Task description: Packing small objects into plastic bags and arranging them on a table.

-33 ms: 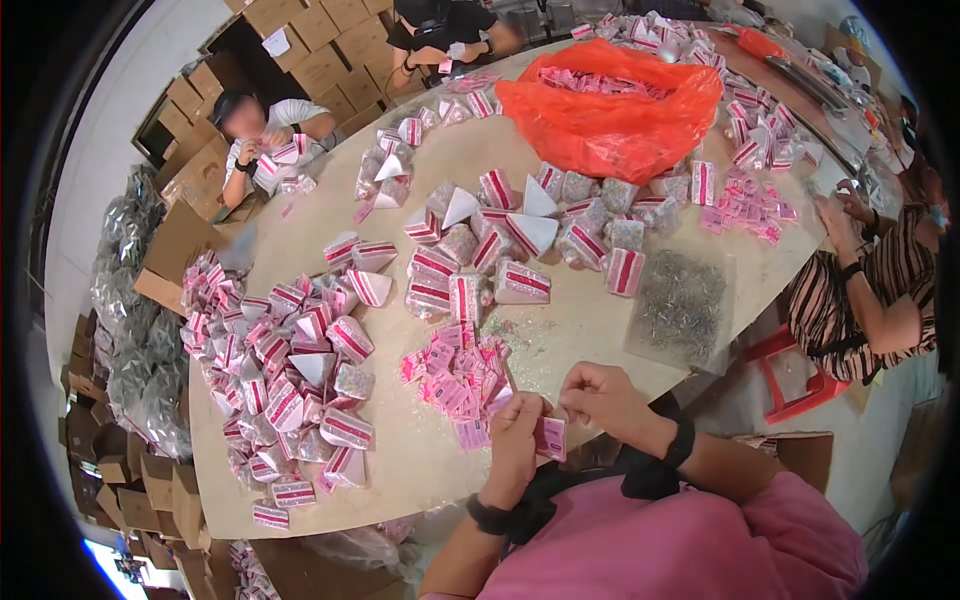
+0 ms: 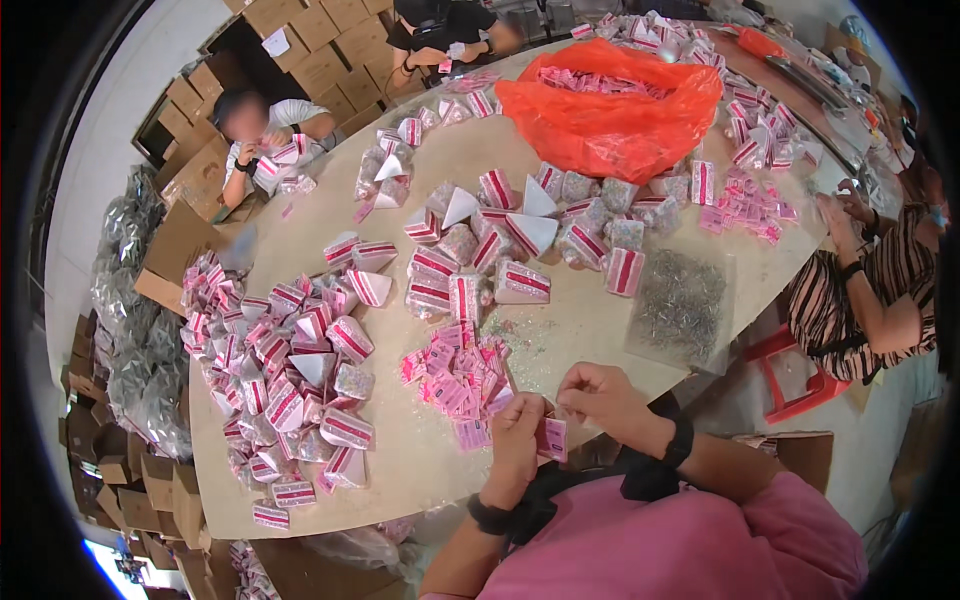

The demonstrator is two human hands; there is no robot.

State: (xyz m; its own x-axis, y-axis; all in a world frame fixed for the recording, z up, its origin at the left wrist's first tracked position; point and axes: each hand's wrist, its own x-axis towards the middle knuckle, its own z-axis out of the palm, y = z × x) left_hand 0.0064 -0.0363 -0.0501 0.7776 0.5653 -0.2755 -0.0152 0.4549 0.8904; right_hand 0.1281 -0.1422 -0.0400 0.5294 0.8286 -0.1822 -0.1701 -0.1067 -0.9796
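**Pink card pinched at the worktop edge**

A small pink card [image 2: 551, 437] is gripped by the left hand [image 2: 515, 445]; the right hand [image 2: 600, 398] is curled beside it, fingers closed. It could be dropped off the worktop [image 2: 420, 470] edge. Beyond, loose pink cards [image 2: 455, 375], striped cone-shaped packets [image 2: 300, 370] and an orange bag [image 2: 610, 110] are seen.

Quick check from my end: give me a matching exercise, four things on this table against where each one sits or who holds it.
Things:
1. orange plastic bag
2. clear bag of small metal pieces
3. small pink card
4. loose pile of pink cards

Places:
A. just beyond the person's hands
B. far middle of the table
C. between the left hand and right hand
D. near the table's right edge

Pairs: 1-B, 2-D, 3-C, 4-A
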